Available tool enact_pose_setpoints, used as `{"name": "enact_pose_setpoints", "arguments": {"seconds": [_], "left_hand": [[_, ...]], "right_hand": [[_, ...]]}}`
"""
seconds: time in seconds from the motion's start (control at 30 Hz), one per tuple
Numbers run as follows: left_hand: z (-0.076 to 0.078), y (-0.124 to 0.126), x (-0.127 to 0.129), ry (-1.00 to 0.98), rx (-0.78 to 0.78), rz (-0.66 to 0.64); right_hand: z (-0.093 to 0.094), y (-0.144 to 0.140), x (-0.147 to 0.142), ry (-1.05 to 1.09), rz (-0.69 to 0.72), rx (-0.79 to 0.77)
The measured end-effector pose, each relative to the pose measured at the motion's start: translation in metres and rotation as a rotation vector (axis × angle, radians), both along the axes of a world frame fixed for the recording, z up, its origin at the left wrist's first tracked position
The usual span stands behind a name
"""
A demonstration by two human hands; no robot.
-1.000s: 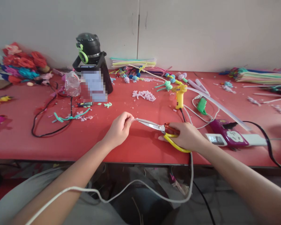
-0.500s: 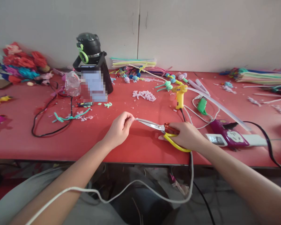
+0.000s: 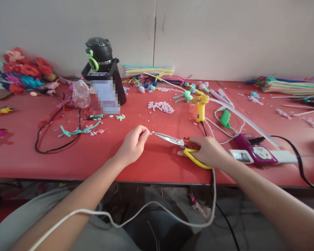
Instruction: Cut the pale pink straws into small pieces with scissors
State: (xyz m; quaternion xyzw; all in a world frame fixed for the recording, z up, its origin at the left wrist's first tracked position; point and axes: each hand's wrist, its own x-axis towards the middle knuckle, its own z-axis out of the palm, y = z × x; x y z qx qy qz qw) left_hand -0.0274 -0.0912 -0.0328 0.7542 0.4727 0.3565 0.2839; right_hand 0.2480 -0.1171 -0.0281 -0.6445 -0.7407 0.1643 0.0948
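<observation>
My left hand [image 3: 134,143] is closed in a pinch above the red table, and the tip of a small pale piece [image 3: 151,132] sticks out at the fingertips. The rest of that piece is hidden by the fingers. My right hand [image 3: 209,150] grips scissors [image 3: 170,138] with yellow handles, their silver blades nearly together. The blade tips point left and lie close by the pale piece; whether they touch it I cannot tell. Beyond the hands lies a pile of short pale pink pipe cleaner pieces [image 3: 161,107].
A yellow glue gun [image 3: 200,108] stands behind my right hand. At right is a purple power strip [image 3: 259,150] with cables. A black bottle [image 3: 119,82] with a phone in front stands back left. Pipe cleaner bundles [image 3: 149,70] lie by the wall. A white cable [image 3: 151,204] crosses below the table edge.
Hands and scissors hold almost the same place. A little more of the pale tip shows between the left fingertips and the blades.
</observation>
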Motion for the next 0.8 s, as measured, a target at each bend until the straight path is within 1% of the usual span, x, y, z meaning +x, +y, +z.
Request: {"name": "enact_pose_setpoints", "arguments": {"seconds": [0.13, 0.33, 0.47, 0.8], "left_hand": [[0.0003, -0.0005, -0.0001, 0.009, 0.009, 0.002], [0.0003, 0.0000, 0.0008, 0.022, 0.012, 0.001], [0.0016, -0.0001, 0.0014, 0.022, 0.016, -0.005], [0.0011, -0.0007, 0.0015, 0.014, 0.009, -0.006]], "right_hand": [[-0.0006, -0.0027, 0.0011, 0.019, 0.013, 0.018], [-0.0002, -0.0030, 0.0002, 0.017, 0.006, 0.000], [-0.0002, -0.0026, -0.0005, 0.007, 0.012, 0.026], [-0.0007, -0.0012, -0.0016, 0.001, -0.010, 0.016]]}}
